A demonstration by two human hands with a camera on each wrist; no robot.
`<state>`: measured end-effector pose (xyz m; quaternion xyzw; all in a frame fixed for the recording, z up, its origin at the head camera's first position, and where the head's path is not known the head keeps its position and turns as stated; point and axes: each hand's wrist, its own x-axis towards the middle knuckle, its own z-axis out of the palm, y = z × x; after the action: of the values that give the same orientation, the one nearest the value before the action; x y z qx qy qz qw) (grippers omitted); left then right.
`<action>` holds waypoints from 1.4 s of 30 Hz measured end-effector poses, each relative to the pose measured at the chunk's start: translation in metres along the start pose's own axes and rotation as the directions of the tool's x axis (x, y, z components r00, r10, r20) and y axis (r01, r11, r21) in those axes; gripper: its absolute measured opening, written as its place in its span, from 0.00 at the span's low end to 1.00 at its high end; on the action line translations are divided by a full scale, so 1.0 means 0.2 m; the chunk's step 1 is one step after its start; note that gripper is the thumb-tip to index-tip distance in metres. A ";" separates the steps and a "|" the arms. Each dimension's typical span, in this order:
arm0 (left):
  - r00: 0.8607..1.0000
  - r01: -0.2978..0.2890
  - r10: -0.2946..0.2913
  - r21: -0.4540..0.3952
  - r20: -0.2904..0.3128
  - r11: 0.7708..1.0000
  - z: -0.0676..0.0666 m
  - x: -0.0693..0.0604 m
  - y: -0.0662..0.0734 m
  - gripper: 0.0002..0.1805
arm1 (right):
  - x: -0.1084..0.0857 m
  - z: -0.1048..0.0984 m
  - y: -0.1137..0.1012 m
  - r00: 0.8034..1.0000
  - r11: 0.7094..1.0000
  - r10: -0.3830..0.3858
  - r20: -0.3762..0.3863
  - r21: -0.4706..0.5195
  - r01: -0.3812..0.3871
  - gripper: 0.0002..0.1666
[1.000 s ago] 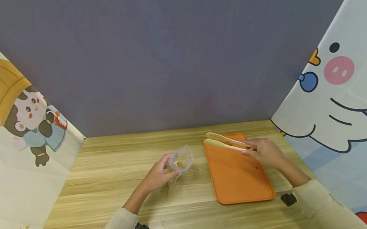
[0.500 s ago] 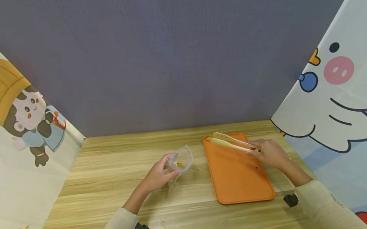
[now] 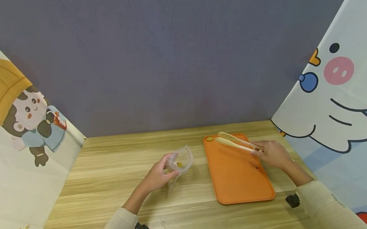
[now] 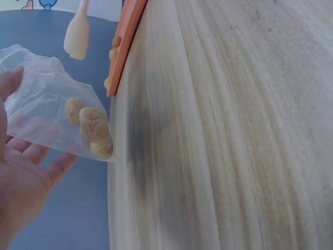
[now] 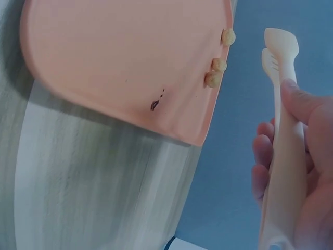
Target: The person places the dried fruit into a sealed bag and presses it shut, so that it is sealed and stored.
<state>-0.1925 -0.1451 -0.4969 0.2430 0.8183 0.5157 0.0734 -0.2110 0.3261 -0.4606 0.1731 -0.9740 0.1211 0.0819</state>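
Observation:
My left hand (image 3: 158, 174) holds a clear plastic bag (image 4: 41, 109) with its mouth spread wide, at the left of the orange tray (image 3: 237, 184). In the left wrist view, three light-brown lumpy balls (image 4: 94, 125) lie at the bag's bottom; their kind is unclear. My right hand (image 3: 271, 154) grips cream-coloured tongs (image 5: 289, 172) above the tray's far part, the thumb on one arm and fingers on the other. Nothing shows between the tong tips. Three similar balls (image 5: 212, 79) sit along one tray edge in the right wrist view; one ball (image 3: 209, 139) shows at the far left corner.
Dark specks (image 5: 155, 104) mark the tray surface. A wood-grain table (image 3: 111, 159) lies under everything, with a grey panel (image 3: 168, 60) behind it. Printed cartoon panels stand at the left (image 3: 6, 186) and right (image 3: 352, 126).
The tongs in my right hand have moved rightward along the tray's far edge, uncovering the ball at its far left corner. My left hand and the bag have stayed in place.

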 end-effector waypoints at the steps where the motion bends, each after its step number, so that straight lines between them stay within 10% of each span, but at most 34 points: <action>1: 1.000 -0.003 0.003 0.002 -0.001 1.000 0.00 0.00 0.00 0.36 | 0.00 0.01 0.01 1.000 1.000 0.003 0.000 -0.003 -0.003 0.28; 42: 1.000 0.005 -0.005 0.015 0.013 1.000 -0.01 -0.01 0.01 0.37 | -0.06 0.10 0.15 0.974 0.983 0.185 0.131 -0.044 -0.181 0.31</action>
<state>-0.1914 -0.1470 -0.4953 0.2450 0.8222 0.5078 0.0780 -0.2138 0.3526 -0.4884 0.0891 -0.9909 0.1005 0.0074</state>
